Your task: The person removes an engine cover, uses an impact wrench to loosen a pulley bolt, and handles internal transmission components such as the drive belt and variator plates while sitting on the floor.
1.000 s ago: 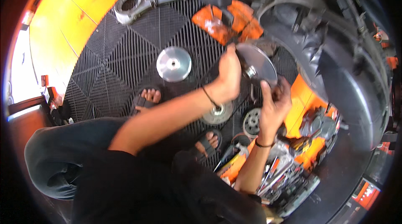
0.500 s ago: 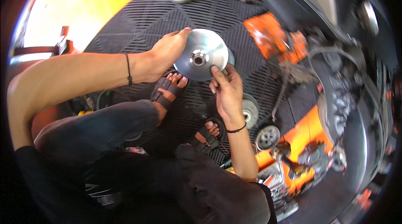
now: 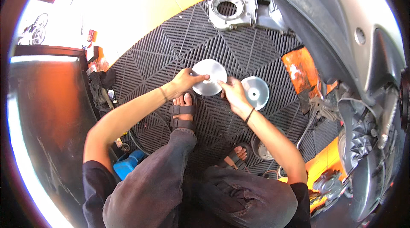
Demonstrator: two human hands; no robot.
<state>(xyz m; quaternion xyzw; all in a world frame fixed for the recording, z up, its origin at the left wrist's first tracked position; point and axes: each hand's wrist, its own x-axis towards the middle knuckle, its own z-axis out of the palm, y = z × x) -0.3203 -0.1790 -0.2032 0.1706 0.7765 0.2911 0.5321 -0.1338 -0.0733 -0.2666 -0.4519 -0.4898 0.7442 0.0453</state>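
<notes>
Disc (image 3: 211,68) is held just left of the second disc (image 3: 258,86). My right hand (image 3: 234,94) grips the side nearer the second disc, my left hand (image 3: 183,80) the farther side; I should apply light thumb pressure, supporting both sides evenly.

We see a smooth, glossy metal disc (image 3: 210,68) at centre, ribbed matt floor matting (image 3: 147,63), seemingly plastic, and dull cloth trousers (image 3: 147,185) below.
</notes>
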